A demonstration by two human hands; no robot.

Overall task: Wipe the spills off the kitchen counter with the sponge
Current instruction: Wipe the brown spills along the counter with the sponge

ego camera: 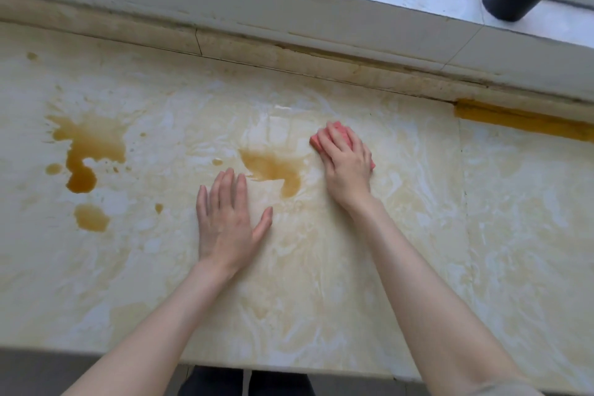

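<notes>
Now I am seeing the right hand (347,167) pressing the pink sponge (334,135) onto the counter (321,267), fingers curled over it. Just left of this hand a brown spill (273,169) is lying. The left hand (226,225) is resting open and flat; further to its left bigger spills (88,151) are spreading.
</notes>
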